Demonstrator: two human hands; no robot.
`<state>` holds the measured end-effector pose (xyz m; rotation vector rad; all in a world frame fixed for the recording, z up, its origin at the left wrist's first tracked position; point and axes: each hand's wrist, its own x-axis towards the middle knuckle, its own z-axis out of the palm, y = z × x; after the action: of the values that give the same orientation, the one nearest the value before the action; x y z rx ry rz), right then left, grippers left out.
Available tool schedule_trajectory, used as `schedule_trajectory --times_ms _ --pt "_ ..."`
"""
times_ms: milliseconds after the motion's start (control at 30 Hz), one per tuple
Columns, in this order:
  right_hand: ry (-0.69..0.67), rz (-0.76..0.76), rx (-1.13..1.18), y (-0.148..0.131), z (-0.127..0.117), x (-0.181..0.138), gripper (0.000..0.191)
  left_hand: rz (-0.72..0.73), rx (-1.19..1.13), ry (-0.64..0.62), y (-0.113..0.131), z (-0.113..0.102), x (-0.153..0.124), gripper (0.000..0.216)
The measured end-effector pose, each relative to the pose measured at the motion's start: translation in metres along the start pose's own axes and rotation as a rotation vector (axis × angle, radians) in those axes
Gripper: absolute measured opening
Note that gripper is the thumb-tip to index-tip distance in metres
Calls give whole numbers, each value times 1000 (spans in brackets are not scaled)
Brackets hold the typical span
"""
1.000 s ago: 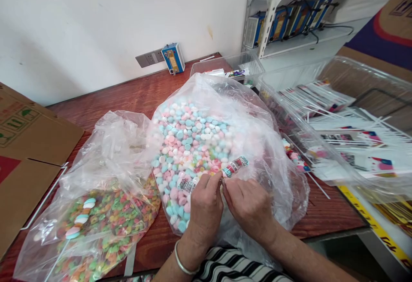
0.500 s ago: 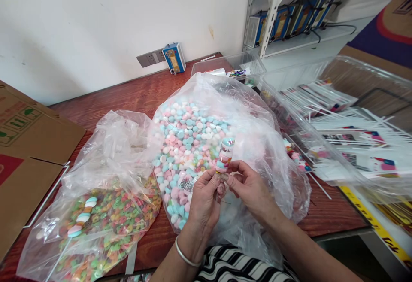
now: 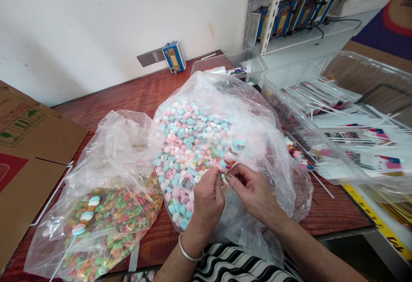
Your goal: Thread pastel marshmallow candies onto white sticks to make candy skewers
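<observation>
My left hand (image 3: 206,202) and my right hand (image 3: 249,189) meet over a clear plastic bag (image 3: 264,144) full of pastel pink, blue and white candies (image 3: 189,140). Both hands pinch the lower end of a small wrapped stack of candies (image 3: 232,156), which leans up and to the right. My left hand also has a small printed label (image 3: 187,183) by its fingers. A silver bangle sits on my left wrist.
A second clear bag (image 3: 106,174) with orange and green ring candies and a finished candy stick (image 3: 84,216) lies at the left. Flat cardboard (image 3: 28,144) is further left. Clear bins (image 3: 337,114) of sticks and printed wrappers stand at the right, with a metal shelf (image 3: 273,7) behind.
The wrapped candy stack was lying nearly flat, then was raised upright, and now tilts to the right. Both hands stayed pinched on its lower end.
</observation>
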<state>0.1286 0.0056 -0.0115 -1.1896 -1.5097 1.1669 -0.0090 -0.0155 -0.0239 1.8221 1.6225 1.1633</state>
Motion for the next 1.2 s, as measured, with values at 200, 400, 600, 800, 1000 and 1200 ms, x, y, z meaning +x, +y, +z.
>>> schedule_trajectory --times_ms 200,400,600,800,1000,1200 --pt "23 -9 67 -2 9 0 10 -303 -317 33 5 4 2 25" --pt "115 -24 -53 -4 13 -1 11 -393 -459 2 7 10 -3 29" --pt "-36 -34 23 -12 5 -4 10 -154 -577 10 4 -5 8 16" --pt "-74 -159 -102 -26 -11 1 13 151 -348 -72 15 -52 18 30" --pt "160 -681 -435 -40 -22 -2 14 32 -294 -357 37 -53 3 36" --pt "-227 -626 -366 -30 -11 -12 12 -107 -588 -209 23 -60 8 31"
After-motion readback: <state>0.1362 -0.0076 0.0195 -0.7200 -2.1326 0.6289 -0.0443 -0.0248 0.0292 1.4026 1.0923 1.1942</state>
